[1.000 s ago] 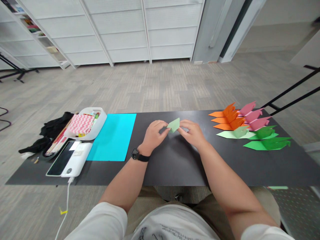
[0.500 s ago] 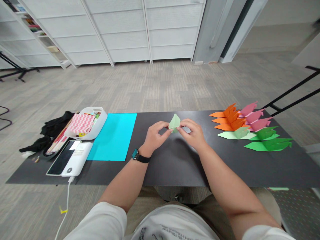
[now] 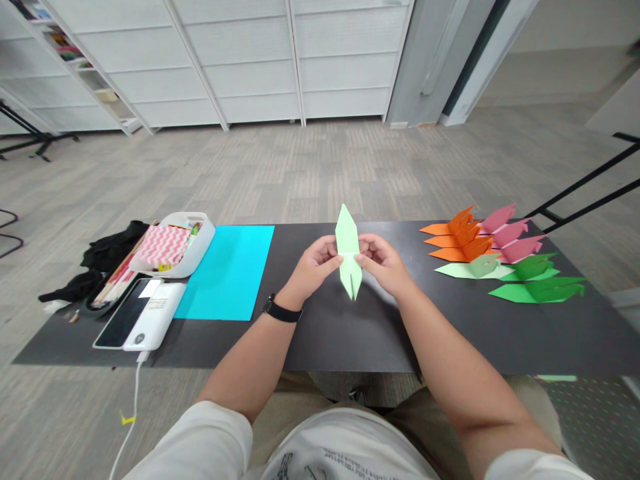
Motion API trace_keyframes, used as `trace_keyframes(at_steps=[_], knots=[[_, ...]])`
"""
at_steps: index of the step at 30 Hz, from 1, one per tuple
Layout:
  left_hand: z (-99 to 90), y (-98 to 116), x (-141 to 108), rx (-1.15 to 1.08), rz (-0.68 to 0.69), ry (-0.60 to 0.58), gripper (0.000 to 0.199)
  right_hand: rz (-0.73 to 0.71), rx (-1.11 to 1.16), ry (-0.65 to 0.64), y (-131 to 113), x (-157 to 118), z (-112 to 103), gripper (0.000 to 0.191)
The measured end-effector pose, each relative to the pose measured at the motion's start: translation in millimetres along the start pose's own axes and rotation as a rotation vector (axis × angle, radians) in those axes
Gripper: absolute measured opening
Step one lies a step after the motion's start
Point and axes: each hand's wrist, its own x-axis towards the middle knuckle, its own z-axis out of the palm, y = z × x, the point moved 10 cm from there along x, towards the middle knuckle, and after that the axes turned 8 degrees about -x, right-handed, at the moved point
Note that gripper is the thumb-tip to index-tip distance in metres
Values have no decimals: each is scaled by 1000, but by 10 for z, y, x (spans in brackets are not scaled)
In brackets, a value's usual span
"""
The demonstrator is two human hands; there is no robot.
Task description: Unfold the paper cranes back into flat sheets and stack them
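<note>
A light green folded paper piece (image 3: 349,243), long and pointed at both ends, is held up over the dark table. Its near end is split into two narrow points. My left hand (image 3: 319,261) pinches its left edge at mid-length, thumb on the face towards me. On the opposite edge my right hand (image 3: 383,263) grips it the same way, with the fingertips partly hidden behind the paper. A black watch band circles my left wrist.
Folded paper birds stand at the right: orange (image 3: 457,239), pink (image 3: 515,237), pale green (image 3: 475,268) and green (image 3: 540,291). At left lie cyan paper sheets (image 3: 227,273), a white basket (image 3: 201,250), a phone (image 3: 123,317), a white power bank (image 3: 157,319) with cable and black cloth (image 3: 115,247).
The light green paper, seen as a short, foreshortened shape before, now shows its full length between my hands. Both hands stay nearly in place, and my left wrist has turned slightly.
</note>
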Motion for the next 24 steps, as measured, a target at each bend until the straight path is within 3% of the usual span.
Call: trace_keyframes(at_steps=[9,24], knots=[[-11,-156,-4,-151,-70,24,31,52,71,-21,56,2,29,30],[-32,-19,3,-120,40,38,16,-33,112,-27,-65,4,22,17]])
